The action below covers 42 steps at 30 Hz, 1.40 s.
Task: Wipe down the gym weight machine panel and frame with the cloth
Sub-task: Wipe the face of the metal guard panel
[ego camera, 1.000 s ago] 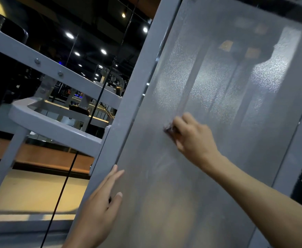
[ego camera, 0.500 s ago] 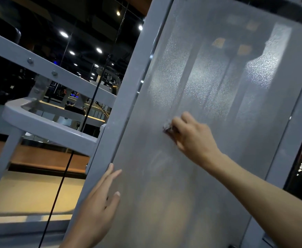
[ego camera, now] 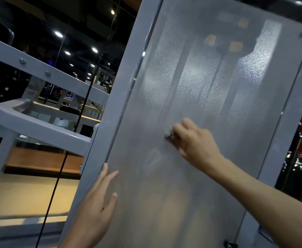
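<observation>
A tall frosted grey panel (ego camera: pixel 209 83) of the weight machine fills the middle of the view, set between grey frame posts (ego camera: pixel 127 90). My right hand (ego camera: pixel 195 142) presses a small bunched cloth (ego camera: pixel 170 136) against the panel's middle; only a dark bit of the cloth shows past my fingers. My left hand (ego camera: pixel 96 208) rests flat with straight fingers on the panel's lower left edge, beside the left post.
Grey frame bars (ego camera: pixel 39 126) branch off to the left, and a black cable (ego camera: pixel 60 169) hangs down in front of them. A right frame post (ego camera: pixel 290 111) borders the panel. Beyond lie a wooden floor and other gym machines under ceiling lights.
The view has shifted slightly left. My right hand with the cloth has slid a little right and down on the panel; my left hand keeps its place on the edge.
</observation>
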Motion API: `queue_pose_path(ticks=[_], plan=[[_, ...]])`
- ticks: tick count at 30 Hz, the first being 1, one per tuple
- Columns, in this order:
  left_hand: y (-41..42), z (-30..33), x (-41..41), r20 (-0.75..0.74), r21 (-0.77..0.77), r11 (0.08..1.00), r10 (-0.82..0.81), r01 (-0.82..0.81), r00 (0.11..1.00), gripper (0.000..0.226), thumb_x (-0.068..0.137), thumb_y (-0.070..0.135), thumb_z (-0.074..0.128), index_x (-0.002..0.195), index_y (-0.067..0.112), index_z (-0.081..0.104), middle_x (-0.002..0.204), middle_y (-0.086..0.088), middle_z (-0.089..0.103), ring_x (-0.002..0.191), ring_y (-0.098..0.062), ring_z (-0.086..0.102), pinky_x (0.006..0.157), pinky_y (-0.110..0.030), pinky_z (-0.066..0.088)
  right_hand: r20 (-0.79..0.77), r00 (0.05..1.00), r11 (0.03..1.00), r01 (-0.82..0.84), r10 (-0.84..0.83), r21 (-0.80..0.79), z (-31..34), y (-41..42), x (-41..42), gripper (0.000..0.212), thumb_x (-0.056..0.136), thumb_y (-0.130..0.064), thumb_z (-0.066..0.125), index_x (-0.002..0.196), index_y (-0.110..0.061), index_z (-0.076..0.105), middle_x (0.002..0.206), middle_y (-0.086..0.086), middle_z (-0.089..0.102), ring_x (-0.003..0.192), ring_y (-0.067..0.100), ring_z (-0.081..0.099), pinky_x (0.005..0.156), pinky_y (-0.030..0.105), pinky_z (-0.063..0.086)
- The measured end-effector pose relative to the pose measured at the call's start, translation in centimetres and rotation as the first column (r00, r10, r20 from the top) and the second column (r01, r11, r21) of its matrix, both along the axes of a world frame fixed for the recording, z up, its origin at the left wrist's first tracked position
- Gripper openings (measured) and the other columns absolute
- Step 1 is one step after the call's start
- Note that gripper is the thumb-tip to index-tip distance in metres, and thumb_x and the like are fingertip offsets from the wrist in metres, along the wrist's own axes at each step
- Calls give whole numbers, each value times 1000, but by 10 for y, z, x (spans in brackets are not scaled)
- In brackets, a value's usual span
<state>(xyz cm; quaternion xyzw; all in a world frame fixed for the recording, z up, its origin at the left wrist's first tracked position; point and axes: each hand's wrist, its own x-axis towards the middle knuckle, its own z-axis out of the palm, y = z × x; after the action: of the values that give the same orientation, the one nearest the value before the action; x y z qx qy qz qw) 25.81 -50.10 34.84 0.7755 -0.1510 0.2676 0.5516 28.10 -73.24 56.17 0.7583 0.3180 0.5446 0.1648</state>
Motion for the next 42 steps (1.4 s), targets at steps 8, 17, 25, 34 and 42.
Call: queue_pose_path(ticks=[8, 17, 25, 34, 42], plan=[[0, 2, -4, -25, -15, 1000, 16, -16, 1000, 55, 104, 21, 51, 151, 46, 36, 156, 47, 3, 126, 36, 10, 108, -29, 37, 30, 999, 996, 48, -45, -74, 5, -21, -5, 27, 96, -39, 67, 90, -23, 46, 85, 7, 48, 48, 39, 52, 33, 37, 43], [1, 3, -7, -50, -48, 996, 75, -77, 996, 54, 103, 19, 54, 149, 44, 40, 157, 42, 14, 79, 11, 58, 70, -21, 45, -49, 996, 994, 67, -72, -82, -40, -26, -18, 37, 91, -29, 76, 93, -28, 40, 85, 5, 44, 50, 31, 50, 38, 30, 27], [-4, 10, -11, 29, -18, 996, 86, -86, 996, 54, 101, 16, 57, 145, 44, 44, 156, 41, 17, 117, 26, 36, 90, -24, 39, 9, 990, 990, 137, -138, 44, 22, -67, -23, 37, 89, -36, 78, 92, -24, 44, 88, 6, 47, 53, 40, 55, 38, 35, 42], [-19, 19, -20, 175, 40, 998, 50, -58, 983, 60, 97, 5, 59, 138, 49, 51, 149, 49, 29, 133, 20, 36, 99, -29, 39, -48, 996, 996, 81, -79, 43, -27, -79, -26, 30, 95, -34, 70, 92, -23, 42, 88, 6, 44, 54, 41, 51, 36, 40, 42], [-52, 22, -30, 288, 89, 995, -61, 37, 956, 56, 91, 8, 55, 133, 45, 60, 140, 42, 49, 135, 17, 41, 106, 2, 24, 12, 997, 984, 71, -74, 161, 29, -98, -31, 29, 96, -50, 60, 90, -24, 46, 86, 6, 48, 58, 40, 57, 44, 39, 48]])
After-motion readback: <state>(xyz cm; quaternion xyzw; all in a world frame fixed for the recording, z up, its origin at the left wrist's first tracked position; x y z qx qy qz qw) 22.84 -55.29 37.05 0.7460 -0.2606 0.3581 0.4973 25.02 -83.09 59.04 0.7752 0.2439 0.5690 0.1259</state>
